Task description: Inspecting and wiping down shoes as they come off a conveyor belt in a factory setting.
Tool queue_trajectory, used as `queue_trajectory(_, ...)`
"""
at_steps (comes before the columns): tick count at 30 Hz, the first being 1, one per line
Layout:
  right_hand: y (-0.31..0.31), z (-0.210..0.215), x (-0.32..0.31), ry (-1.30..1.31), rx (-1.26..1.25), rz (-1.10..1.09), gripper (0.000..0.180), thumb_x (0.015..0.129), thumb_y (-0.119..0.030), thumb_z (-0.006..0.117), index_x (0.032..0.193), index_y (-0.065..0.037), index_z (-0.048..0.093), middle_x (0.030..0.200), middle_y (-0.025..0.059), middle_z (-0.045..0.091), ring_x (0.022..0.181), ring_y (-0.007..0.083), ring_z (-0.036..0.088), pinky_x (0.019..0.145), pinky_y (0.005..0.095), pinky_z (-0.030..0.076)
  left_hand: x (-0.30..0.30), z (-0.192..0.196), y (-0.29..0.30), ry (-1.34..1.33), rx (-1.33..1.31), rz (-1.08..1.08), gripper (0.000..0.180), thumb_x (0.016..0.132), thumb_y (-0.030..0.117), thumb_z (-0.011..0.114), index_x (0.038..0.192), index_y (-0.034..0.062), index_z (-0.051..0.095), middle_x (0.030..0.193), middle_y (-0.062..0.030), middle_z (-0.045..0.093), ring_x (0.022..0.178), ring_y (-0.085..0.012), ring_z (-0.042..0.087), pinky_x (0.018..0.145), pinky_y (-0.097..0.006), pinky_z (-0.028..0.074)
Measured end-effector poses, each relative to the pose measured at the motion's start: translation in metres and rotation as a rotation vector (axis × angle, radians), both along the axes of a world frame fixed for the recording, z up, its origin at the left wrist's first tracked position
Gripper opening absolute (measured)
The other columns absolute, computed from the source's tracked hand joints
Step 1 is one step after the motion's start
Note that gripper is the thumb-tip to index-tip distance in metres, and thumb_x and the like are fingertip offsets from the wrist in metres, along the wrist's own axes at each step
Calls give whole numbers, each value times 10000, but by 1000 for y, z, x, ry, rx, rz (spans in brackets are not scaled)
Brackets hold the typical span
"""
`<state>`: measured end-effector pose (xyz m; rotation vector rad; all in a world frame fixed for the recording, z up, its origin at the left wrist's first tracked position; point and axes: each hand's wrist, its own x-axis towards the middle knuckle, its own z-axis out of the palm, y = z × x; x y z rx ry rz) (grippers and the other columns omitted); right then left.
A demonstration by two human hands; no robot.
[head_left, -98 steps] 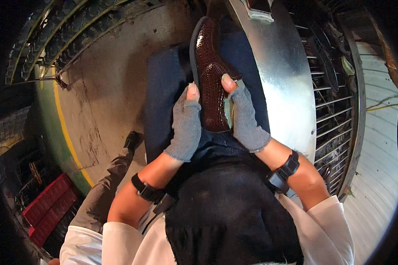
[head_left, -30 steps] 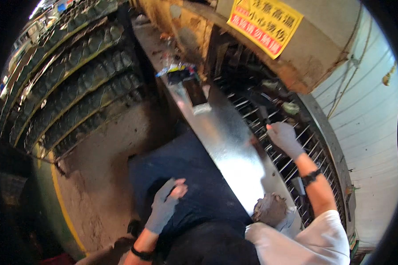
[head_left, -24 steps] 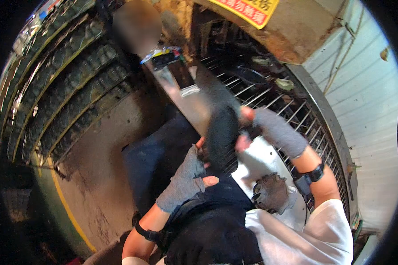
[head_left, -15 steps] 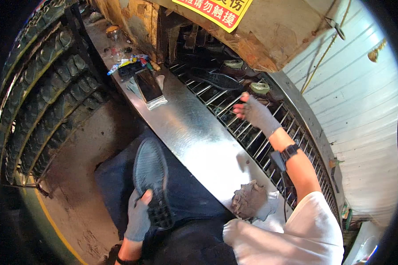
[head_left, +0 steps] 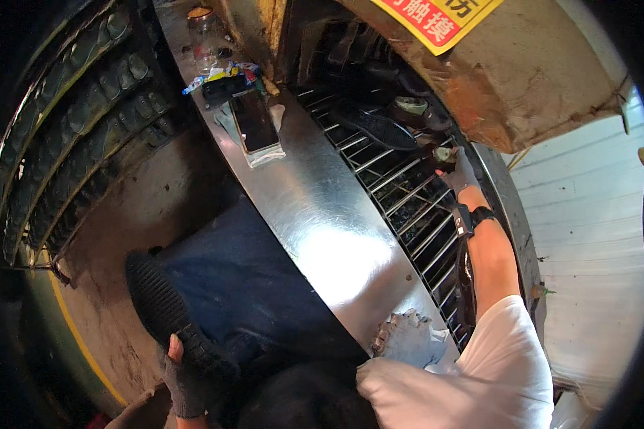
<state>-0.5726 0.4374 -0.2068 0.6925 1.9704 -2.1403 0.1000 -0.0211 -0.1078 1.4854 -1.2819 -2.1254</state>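
My left hand (head_left: pixel 186 375), in a grey fingerless glove, is closed round a black shoe sole (head_left: pixel 154 289) at the lower left. The sole's ribbed face shows, its toe end beside my dark-clothed knee. Reaching far over the metal rack (head_left: pixel 401 187), my gloved right hand (head_left: pixel 464 173) has its thumb and fingers round the near end of a dark shoe (head_left: pixel 444 153) with a pale inside. Behind it sits a second shoe (head_left: pixel 411 106) with a pale inside. Another black sole (head_left: pixel 379 129) lies on the bars to the left of my right hand.
A steel ledge (head_left: pixel 315 200) runs along the rack. It carries a phone (head_left: pixel 254 125), a glass jar (head_left: pixel 202 36) and a crumpled grey cloth (head_left: pixel 408 339). A brown hood (head_left: pixel 508 100) overhangs the rack's far end. Tiered shelves of dark shoe parts (head_left: pixel 93 107) stand at left.
My right hand has gone farther out and closed on the shoe. My left hand has moved down and left, turning the sole so its ribbed side shows. The view has shifted.
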Motion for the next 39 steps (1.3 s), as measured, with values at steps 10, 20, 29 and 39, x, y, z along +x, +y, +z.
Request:
queue_trajectory(10, -35, 43, 223, -12, -860, 706, 917, 947, -661, 673, 1459, 80, 500, 1361, 308, 645, 1228, 462, 677, 1053, 574, 594, -89, -22, 24, 384, 185, -82, 474, 1053, 242, 664, 1454, 13, 555, 1283, -109, 711, 1063, -251, 736, 941, -378, 621)
queue_trajectory(20, -198, 107, 385, -363, -856, 1089, 1049, 687, -533, 844, 1456, 103, 519, 1203, 296, 689, 988, 397, 750, 907, 491, 643, -78, -18, 6, 201, -723, -372, 815, 1027, 220, 717, 1695, 95, 267, 1605, -144, 440, 1343, -253, 565, 1137, -398, 480)
queue_trajectory(29, -260, 146, 458, 293, -188, 1537, 1008, 905, -484, 831, 1642, 10, 351, 1583, 162, 519, 1445, 242, 527, 1245, 399, 384, -93, 42, 1, 845, -16, -197, 816, 998, 400, 772, 1626, 88, 353, 1369, -196, 642, 1293, -348, 648, 1111, -510, 557)
queue_trajectory(39, -237, 164, 455, -451, -593, 1138, 609, 1064, -513, 636, 1341, 28, 684, 1182, 142, 771, 1029, 208, 748, 963, 340, 606, -143, -27, -26, 758, -389, -429, 883, 1002, 673, 627, 1583, 29, 464, 1514, -209, 589, 1410, -337, 545, 1188, -432, 449)
